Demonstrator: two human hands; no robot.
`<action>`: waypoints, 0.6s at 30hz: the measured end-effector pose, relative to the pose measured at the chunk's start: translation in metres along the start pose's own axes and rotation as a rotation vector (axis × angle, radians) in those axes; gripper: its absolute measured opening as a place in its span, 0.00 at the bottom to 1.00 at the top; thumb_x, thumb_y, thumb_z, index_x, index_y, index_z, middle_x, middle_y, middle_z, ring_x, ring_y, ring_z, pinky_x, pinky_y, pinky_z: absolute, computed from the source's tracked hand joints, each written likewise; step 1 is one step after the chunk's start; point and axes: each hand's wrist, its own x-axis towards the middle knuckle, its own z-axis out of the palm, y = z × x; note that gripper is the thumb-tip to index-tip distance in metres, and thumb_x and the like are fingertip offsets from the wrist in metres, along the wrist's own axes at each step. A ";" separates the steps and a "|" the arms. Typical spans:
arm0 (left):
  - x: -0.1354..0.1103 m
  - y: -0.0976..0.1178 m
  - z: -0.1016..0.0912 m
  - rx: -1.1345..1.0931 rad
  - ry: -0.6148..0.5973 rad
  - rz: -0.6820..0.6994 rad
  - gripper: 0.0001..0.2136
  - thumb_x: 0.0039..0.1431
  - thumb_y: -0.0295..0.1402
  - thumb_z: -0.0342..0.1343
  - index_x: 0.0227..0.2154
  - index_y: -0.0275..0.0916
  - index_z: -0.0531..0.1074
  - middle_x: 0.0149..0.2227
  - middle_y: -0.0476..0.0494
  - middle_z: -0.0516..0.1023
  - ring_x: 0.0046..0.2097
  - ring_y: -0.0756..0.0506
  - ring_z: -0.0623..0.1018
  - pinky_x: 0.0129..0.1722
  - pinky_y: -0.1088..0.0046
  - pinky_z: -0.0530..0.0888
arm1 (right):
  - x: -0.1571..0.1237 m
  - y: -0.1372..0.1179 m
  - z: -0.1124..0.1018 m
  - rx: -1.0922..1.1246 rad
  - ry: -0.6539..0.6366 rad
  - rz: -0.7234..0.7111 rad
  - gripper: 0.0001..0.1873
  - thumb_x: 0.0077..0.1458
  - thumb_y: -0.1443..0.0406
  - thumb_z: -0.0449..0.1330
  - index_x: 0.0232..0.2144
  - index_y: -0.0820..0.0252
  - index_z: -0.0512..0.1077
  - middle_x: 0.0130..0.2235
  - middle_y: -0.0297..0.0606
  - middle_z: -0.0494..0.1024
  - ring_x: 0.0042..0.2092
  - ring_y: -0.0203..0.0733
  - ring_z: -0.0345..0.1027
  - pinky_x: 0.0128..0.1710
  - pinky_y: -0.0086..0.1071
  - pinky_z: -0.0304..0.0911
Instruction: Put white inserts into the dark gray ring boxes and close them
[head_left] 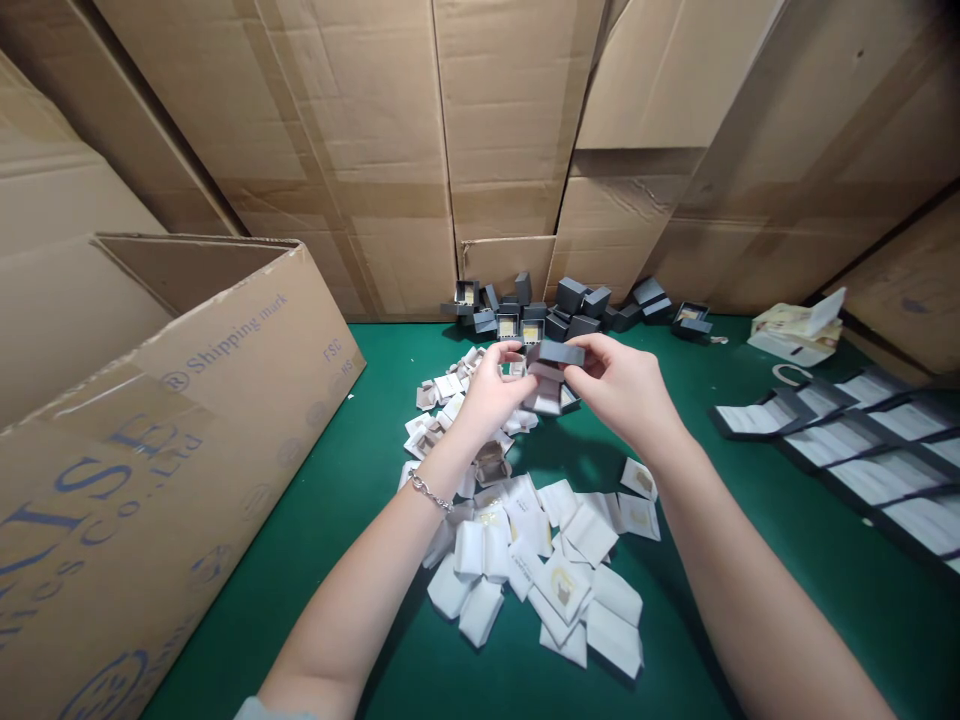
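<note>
Left hand (491,392) and right hand (619,385) came together, clamped on a small dark box (556,353); white card inserts (536,560) lay below the hands; dark boxes (570,297) lay beyond them.

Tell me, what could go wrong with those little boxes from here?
The small dark box held between the left hand and right hand might slip and fall onto the loose white inserts below, perhaps creasing them. The chain bracelet on the left wrist could also snag or scuff them.

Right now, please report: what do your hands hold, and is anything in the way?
Left hand, right hand: pinching small dark gray box. White card inserts below. Cardboard carton left.
</note>
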 end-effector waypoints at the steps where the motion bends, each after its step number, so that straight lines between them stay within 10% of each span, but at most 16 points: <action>1: 0.000 0.000 0.000 0.004 -0.046 -0.021 0.24 0.44 0.26 0.60 0.47 0.38 0.67 0.50 0.39 0.71 0.33 0.51 0.74 0.33 0.74 0.71 | 0.000 0.001 0.000 -0.017 0.010 -0.007 0.12 0.46 0.66 0.55 0.35 0.58 0.74 0.27 0.34 0.77 0.28 0.38 0.67 0.29 0.29 0.58; 8: -0.001 -0.007 0.004 0.012 -0.339 -0.079 0.20 0.41 0.29 0.64 0.40 0.36 0.70 0.38 0.42 0.76 0.37 0.47 0.74 0.35 0.72 0.71 | 0.001 0.001 0.005 -0.022 -0.006 0.050 0.11 0.45 0.67 0.53 0.31 0.58 0.73 0.25 0.33 0.76 0.26 0.37 0.66 0.27 0.28 0.56; 18: 0.000 -0.017 0.006 0.231 -0.230 0.022 0.08 0.44 0.32 0.60 0.28 0.36 0.70 0.26 0.48 0.73 0.29 0.49 0.71 0.27 0.75 0.64 | -0.002 -0.004 0.013 -0.015 -0.029 0.082 0.13 0.43 0.69 0.52 0.34 0.57 0.70 0.21 0.29 0.70 0.24 0.36 0.62 0.26 0.28 0.54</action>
